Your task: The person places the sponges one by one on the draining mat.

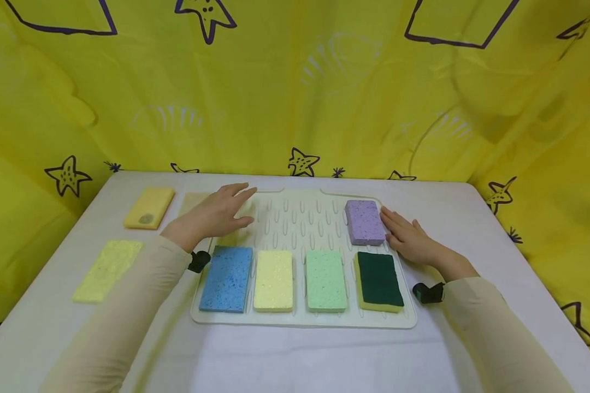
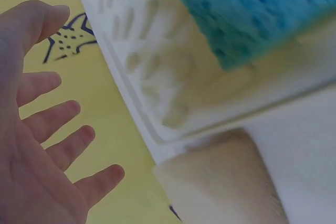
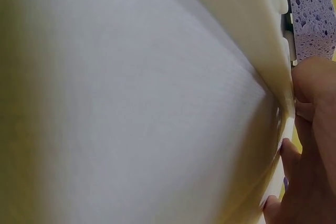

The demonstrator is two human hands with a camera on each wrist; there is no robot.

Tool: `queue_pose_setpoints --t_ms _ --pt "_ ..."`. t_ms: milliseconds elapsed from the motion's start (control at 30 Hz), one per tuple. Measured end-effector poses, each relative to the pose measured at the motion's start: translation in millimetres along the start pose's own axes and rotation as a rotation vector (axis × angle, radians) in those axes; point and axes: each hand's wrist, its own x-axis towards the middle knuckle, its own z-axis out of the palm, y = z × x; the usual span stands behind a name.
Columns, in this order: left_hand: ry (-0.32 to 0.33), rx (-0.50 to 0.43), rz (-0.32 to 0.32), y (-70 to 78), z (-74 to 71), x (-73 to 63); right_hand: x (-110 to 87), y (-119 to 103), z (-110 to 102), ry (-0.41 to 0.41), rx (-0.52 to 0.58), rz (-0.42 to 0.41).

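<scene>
My left hand (image 1: 218, 213) hovers over the back left corner of a white ribbed drying mat (image 1: 295, 218), fingers spread and holding nothing. In the left wrist view its fingers (image 2: 47, 121) are apart, with a blue sponge (image 2: 252, 19) on the mat off to the side. My right hand (image 1: 413, 240) rests at the mat's right edge, fingers extended, fingertips right beside a purple sponge (image 1: 365, 222). The right wrist view shows its fingertips along the mat's rim. Along the mat's front lie the blue, a pale yellow (image 1: 273, 281), a mint green (image 1: 326, 281) and a green-topped scouring sponge (image 1: 379, 281).
Left of the mat, a yellow sponge (image 1: 149, 207) with a dark round mark lies on the white tabletop (image 1: 305, 360). Nearer me is a thin pale yellow sponge (image 1: 109, 270). A beige piece (image 1: 193, 201) is partly hidden behind my left hand. A yellow patterned curtain (image 1: 275, 98) surrounds the table.
</scene>
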Motion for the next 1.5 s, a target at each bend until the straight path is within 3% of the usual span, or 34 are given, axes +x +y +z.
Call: queue_pose_setpoints --t_ms 167,400,533,967,1500 --pt "-0.016 0.016 -0.058 -15.8 0.6 -9.2 -1.1 -0.1 -0.3 -0.009 0.003 0.013" --pt "-0.068 0.058 -0.221 -31.7 -1.3 -17.9 -3.0 -0.7 -1.3 -0.011 0.012 0.012" --pt "-0.078 0.077 -0.281 -39.0 -2.3 -21.7 -3.0 0.2 -1.3 -0.01 0.01 -0.001" --pt "-0.095 0.074 -0.344 -48.2 -6.1 -26.4 -3.0 -0.3 -2.3 -0.011 0.011 -0.005" --pt "-0.065 0.141 -0.35 -44.6 -7.0 -23.2 -0.9 -1.1 -4.3 -0.01 0.017 -0.013"
